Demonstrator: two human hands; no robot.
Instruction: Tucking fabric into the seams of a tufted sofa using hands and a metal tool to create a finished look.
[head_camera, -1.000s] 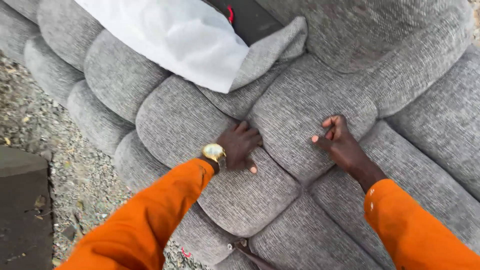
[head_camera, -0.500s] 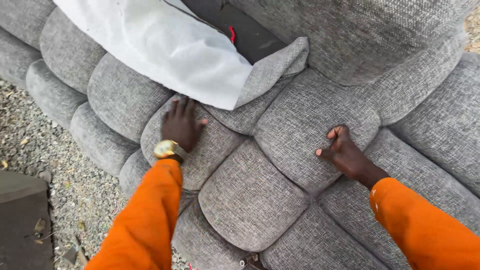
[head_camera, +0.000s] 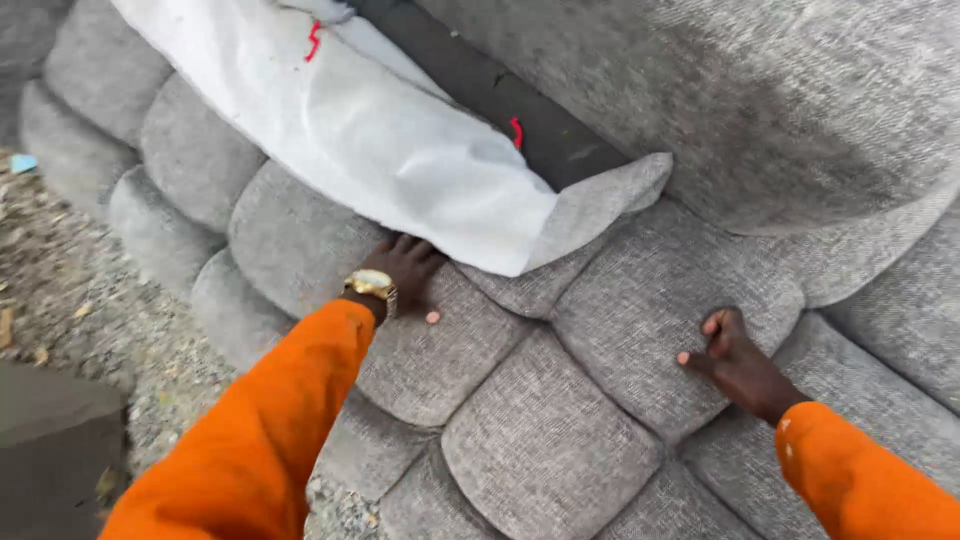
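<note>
Padding of the tufted grey cushion (head_camera: 540, 440) is judged soft where each flat, empty grip, left hand (head_camera: 403, 272) and right hand (head_camera: 735, 362), is pressed, with white lining (head_camera: 380, 150) just beyond the left.

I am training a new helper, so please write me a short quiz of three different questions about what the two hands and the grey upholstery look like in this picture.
1. True or false: the left hand lies on the grey tufted cushion right at the edge of the white fabric sheet.
2. What is worn on the left wrist? A) a black glove B) a gold wristwatch C) a blue band
3. Fill in: the right hand presses on the cushion with its fingers ____ under.

Key
1. True.
2. B.
3. Curled; it holds nothing, and it rests apart from the white sheet.
</note>
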